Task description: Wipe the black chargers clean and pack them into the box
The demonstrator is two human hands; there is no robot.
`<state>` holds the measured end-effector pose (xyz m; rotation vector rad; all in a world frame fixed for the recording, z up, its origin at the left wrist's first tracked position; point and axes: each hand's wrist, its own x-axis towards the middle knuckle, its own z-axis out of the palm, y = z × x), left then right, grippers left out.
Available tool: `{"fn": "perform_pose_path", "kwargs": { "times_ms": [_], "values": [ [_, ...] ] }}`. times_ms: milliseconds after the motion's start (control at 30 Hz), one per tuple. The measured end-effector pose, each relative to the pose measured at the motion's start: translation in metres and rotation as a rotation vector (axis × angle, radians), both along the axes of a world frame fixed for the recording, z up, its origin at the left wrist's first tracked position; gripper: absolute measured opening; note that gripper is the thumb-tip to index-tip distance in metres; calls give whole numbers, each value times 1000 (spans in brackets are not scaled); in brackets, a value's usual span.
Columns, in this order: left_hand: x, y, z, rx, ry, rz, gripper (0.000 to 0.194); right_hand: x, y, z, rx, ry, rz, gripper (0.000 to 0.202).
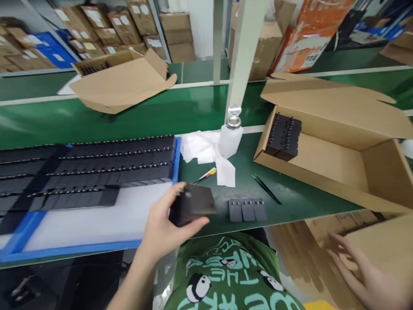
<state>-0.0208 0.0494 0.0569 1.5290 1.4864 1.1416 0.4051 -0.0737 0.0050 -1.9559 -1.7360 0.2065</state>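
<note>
My left hand point(167, 230) is closed around a dark rectangular stack of black plastic pieces point(196, 200), held above the table's front edge. Slight blur hides the detail of its face. To the right of it, three small black plastic pieces point(248, 209) with tiny metal dots lie in a row on the green table. At the lower right, my right hand point(361, 271) is below table height with its fingers apart, beside a brown cardboard box point(380, 241). Whether its fingertips touch the cardboard I cannot tell.
A blue-edged tray point(87, 247) with rows of black pieces lies left. White wipes point(201, 146), a pump bottle point(231, 137) and tweezers point(267, 189) are mid-table. An open carton point(342, 189) holding black pieces point(284, 137) stands right. A white post point(245, 51) rises behind.
</note>
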Motion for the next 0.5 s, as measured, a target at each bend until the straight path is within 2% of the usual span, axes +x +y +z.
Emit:
{"fn": "perform_pose_path", "kwargs": {
  "times_ms": [67,133,200,267,367,500],
  "values": [
    [0,-4,-12,110,516,-218,51,-13,11,14,-52,-102,101,32],
    [4,-7,-21,157,748,-363,43,-38,30,29,10,-161,215,32],
    [6,-8,-24,198,781,-365,42,-71,50,40,99,-131,352,33],
    [6,-8,-22,277,793,-287,44,-104,63,44,152,-60,411,39],
    [6,-6,-24,382,855,-229,44,-144,68,38,146,21,333,59],
    [7,-6,-34,351,942,-331,43,-177,67,21,12,20,225,100]
  ]
}}
